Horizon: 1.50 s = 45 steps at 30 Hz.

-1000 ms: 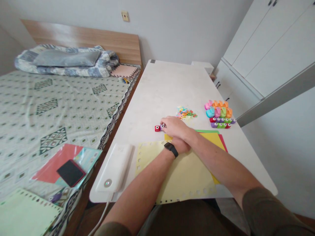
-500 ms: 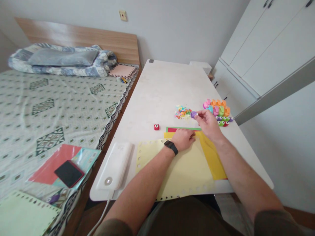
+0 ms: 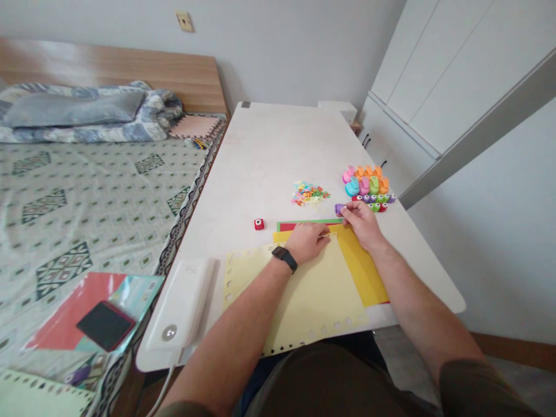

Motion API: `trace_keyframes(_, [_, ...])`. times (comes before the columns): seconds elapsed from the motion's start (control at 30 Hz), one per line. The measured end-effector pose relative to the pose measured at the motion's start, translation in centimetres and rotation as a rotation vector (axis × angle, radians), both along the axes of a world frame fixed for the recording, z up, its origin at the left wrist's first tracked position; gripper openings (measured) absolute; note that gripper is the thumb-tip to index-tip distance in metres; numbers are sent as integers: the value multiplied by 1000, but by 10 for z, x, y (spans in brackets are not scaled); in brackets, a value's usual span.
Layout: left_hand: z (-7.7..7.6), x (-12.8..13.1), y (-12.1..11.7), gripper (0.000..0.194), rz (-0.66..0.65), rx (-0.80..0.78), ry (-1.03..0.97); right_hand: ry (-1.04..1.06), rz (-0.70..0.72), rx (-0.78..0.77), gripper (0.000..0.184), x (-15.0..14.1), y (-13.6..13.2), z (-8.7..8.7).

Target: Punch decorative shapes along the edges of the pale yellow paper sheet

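My right hand [image 3: 364, 226] pinches a small purple craft punch [image 3: 339, 209] just beyond the far right corner of a pale yellow paper sheet [image 3: 299, 295]. My left hand [image 3: 309, 240], with a black watch on its wrist, is at the sheet's far edge with fingers curled onto the paper. Cut-out shapes line several edges of that sheet. Beneath it lie a deeper yellow sheet [image 3: 358, 266] and red and green sheets, whose edges show. A red punch [image 3: 259, 224] stands on the table left of the hands.
Beyond the hands lies a pile of colourful paper cut-outs [image 3: 310, 194]. Rows of coloured punches [image 3: 368, 180] stand at the right edge of the white table [image 3: 269, 145]. A white corded device [image 3: 182, 307] sits front left. A phone [image 3: 105, 325] rests on the bed.
My right hand has brought the purple punch away from the cut-out pile, nearer the sheet's far right corner. My left hand stays on the paper. The whole view has shifted.
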<state>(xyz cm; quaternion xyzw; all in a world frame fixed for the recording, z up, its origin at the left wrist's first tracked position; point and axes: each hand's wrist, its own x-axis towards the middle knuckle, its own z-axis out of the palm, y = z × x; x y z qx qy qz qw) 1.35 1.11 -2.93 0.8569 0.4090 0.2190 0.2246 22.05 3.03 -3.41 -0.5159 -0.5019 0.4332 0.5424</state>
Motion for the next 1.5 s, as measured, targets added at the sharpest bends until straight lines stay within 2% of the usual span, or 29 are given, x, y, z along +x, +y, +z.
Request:
trace_keyframes(0.2, [0,0,0,16,5,-3,-4,14,1,15,34,1,3,2])
trace_keyframes(0.87, [-3,2,1,18,1,-16,-15,-35,-64,16,35,-2,3,2])
trace_keyframes(1.2, [0,1,1,16,-3,-29,-30,-55,-63,23,34,-3,3,2])
trace_keyframes(1.5, [4,2,1,14,-1,-30,-33,18,-31,-15,34,-4,-3,8])
